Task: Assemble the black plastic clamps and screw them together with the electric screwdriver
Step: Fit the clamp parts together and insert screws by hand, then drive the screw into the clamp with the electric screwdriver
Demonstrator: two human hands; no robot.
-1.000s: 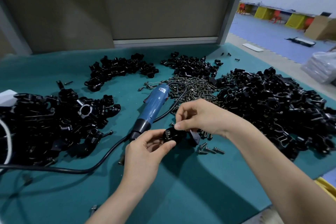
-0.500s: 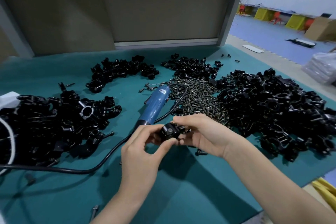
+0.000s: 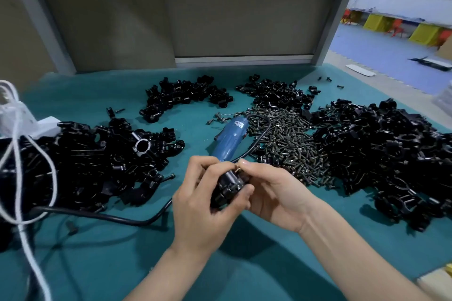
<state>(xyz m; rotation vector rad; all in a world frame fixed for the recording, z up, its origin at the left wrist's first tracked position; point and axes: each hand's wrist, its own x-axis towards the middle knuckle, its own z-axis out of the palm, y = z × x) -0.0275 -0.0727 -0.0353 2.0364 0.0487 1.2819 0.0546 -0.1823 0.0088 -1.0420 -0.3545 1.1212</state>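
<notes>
My left hand (image 3: 203, 203) grips a black plastic clamp (image 3: 227, 188) above the teal table, fingers curled round its body. Beside it, my right hand (image 3: 274, 193) cups the clamp from the right, and its fingertips pinch a small screw (image 3: 238, 168) at the clamp's top. The blue electric screwdriver (image 3: 230, 138) lies on the table just behind my hands, its black cable (image 3: 110, 217) running off to the left. A heap of screws (image 3: 288, 144) lies right of the screwdriver.
Big piles of black clamp parts lie at the left (image 3: 80, 164) and right (image 3: 386, 151), with smaller piles at the back (image 3: 186, 95) and back centre (image 3: 276, 93). A white cord (image 3: 19, 166) and white box (image 3: 29, 122) sit far left. A grey partition (image 3: 244, 22) stands behind the table.
Both hands have lifted the clamp off the table and drawn it nearer to me. The clamp has been turned upright, and my right fingers now pinch a screw at its top.
</notes>
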